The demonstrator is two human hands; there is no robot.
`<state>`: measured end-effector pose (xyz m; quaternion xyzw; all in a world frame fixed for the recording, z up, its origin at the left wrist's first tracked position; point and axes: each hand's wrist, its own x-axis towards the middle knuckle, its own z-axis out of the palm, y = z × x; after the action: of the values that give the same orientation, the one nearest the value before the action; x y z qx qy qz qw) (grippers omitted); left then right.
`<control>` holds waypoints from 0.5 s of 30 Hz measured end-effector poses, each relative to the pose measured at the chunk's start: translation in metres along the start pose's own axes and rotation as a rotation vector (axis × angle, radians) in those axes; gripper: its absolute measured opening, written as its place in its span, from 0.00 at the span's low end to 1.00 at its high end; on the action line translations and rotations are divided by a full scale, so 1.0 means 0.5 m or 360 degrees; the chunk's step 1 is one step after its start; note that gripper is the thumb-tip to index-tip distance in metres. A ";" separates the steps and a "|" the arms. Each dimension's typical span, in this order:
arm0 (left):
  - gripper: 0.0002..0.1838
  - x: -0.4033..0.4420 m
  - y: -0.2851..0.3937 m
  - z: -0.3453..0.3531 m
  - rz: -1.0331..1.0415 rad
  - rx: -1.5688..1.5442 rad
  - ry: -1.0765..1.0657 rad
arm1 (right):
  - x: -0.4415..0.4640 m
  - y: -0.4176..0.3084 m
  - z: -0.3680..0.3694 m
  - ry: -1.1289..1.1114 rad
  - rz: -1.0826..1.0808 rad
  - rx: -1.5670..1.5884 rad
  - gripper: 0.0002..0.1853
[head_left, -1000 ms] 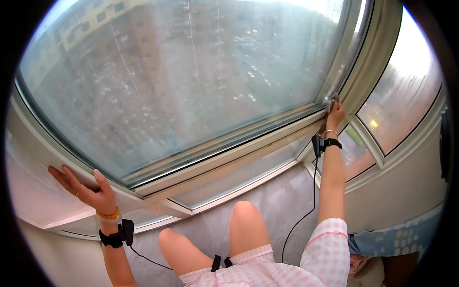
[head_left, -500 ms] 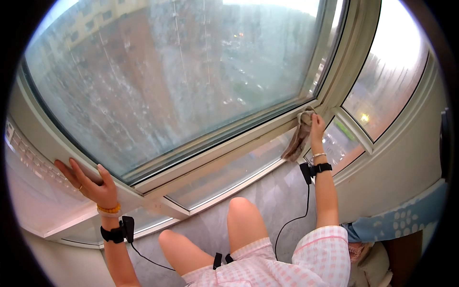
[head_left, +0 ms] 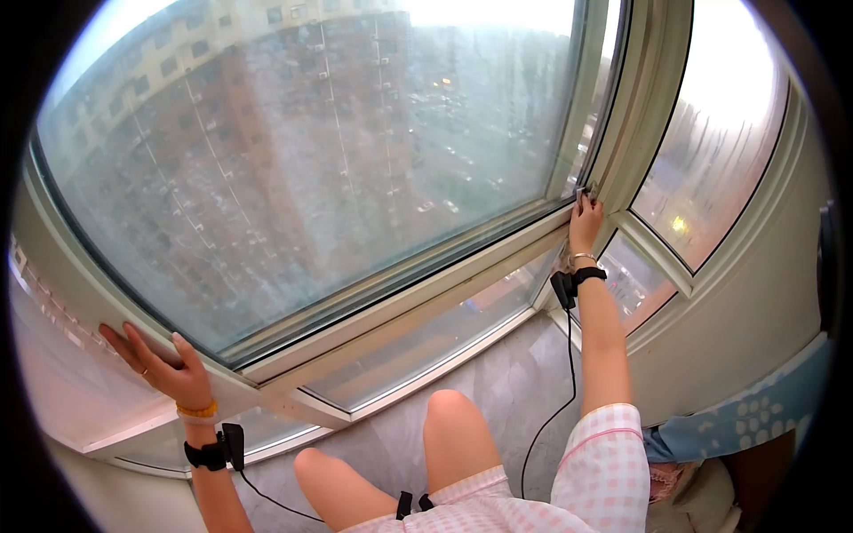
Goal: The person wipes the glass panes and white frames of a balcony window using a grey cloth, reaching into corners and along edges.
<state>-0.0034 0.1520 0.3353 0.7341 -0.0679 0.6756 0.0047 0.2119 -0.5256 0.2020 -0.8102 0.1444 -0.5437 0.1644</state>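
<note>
My left hand [head_left: 173, 373] rests with fingers apart on the pale window frame [head_left: 258, 384], near the lower left corner of the large glass pane [head_left: 355, 186]. The glass looks hazy and streaked. At the pane's lower right corner, my right hand [head_left: 584, 226] is closed, its fingertips pressed to the frame. A bit of grey-brown cloth [head_left: 582, 194] shows at those fingertips; most of it is hidden behind the hand and wrist. Each wrist carries a black strapped device with a cable.
Lower window panes [head_left: 426, 333] run beneath the sill, above the grey marbled floor [head_left: 498, 373]. A narrow side window [head_left: 720, 151] stands at the right. Blue patterned fabric [head_left: 737, 413] hangs at the lower right. My bent knees [head_left: 458, 426] are close to the wall.
My right hand has moved slightly up into the frame corner, and the cloth that hung below it is now mostly out of sight. The left hand stays on the frame; the view has shifted slightly.
</note>
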 end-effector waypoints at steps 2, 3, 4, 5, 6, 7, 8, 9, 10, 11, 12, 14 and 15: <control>0.33 0.004 0.006 -0.002 0.0005 -0.0005 -0.0012 | -0.013 0.013 0.001 0.0033 -0.0061 -0.0039 0.16; 0.33 0.004 0.007 -0.002 0.0008 0.0003 -0.0003 | -0.012 0.016 -0.003 0.0027 -0.0058 -0.0040 0.16; 0.33 0.004 0.007 -0.001 0.0010 0.0013 0.0007 | -0.008 0.022 -0.010 -0.0053 -0.0003 0.0077 0.16; 0.33 0.004 0.007 0.000 0.0012 0.0013 -0.0001 | -0.007 0.025 -0.015 -0.0134 0.0054 0.0193 0.16; 0.33 0.005 0.007 0.001 0.0017 0.0020 0.0010 | -0.007 0.026 -0.017 -0.0144 0.0061 0.0188 0.16; 0.32 0.004 0.006 0.001 0.0020 0.0025 0.0019 | -0.004 0.025 -0.016 -0.0149 0.0127 0.0182 0.16; 0.32 0.003 0.006 0.001 0.0020 0.0021 0.0007 | 0.001 0.029 -0.014 -0.0152 0.0190 0.0177 0.16; 0.34 0.001 0.005 0.002 0.0021 0.0022 -0.0007 | 0.004 0.027 -0.014 -0.0154 0.0261 0.0183 0.15; 0.35 0.000 0.004 0.002 0.0021 0.0025 -0.0019 | 0.009 0.034 -0.013 -0.0159 0.0260 0.0179 0.15; 0.35 0.001 0.003 0.002 0.0020 0.0023 -0.0023 | 0.013 0.059 -0.007 -0.0215 0.0224 0.0317 0.14; 0.35 0.000 0.002 0.002 0.0029 0.0035 -0.0025 | 0.020 0.068 -0.009 -0.0269 0.0183 0.0457 0.14; 0.35 0.000 0.001 0.001 0.0028 0.0055 -0.0025 | 0.036 0.080 -0.027 -0.0363 0.0206 0.0408 0.14; 0.35 0.000 0.001 0.001 0.0033 0.0052 -0.0027 | 0.041 0.077 -0.033 -0.0456 0.0238 0.0357 0.15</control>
<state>-0.0031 0.1516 0.3352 0.7391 -0.0646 0.6703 -0.0148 0.2022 -0.5706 0.2086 -0.8429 0.1178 -0.4219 0.3125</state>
